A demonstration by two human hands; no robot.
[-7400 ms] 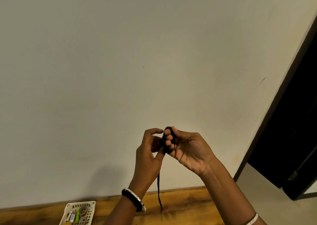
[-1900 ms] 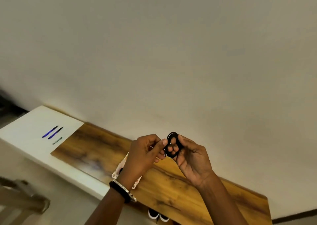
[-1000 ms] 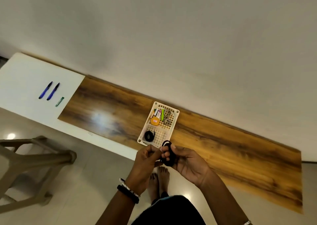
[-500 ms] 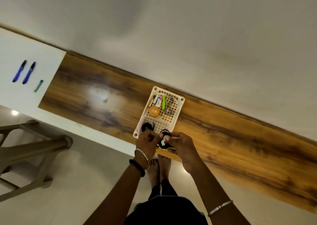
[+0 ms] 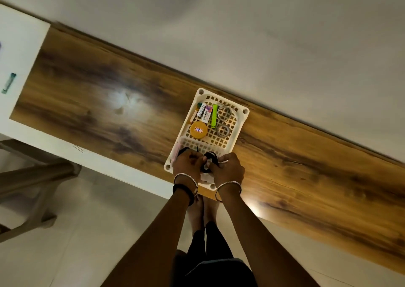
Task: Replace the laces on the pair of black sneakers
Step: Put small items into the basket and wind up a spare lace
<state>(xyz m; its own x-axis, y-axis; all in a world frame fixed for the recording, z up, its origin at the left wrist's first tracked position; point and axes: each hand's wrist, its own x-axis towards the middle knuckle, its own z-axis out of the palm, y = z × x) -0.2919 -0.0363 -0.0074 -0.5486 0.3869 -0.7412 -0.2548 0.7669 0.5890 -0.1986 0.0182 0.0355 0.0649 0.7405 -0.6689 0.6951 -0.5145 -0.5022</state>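
Head view — coiled lace (image 5: 210,161) gripped between left hand (image 5: 189,163), right hand (image 5: 230,166).

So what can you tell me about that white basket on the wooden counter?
It is a white plastic basket, rectangular, with a lattice floor of square holes, low walls and a round hole at each corner. It sits flat and askew on the wooden counter, at the front edge. Inside lie an orange round tin, a green stick and tape rolls. The left hand and right hand hold a coiled black lace over its near end.
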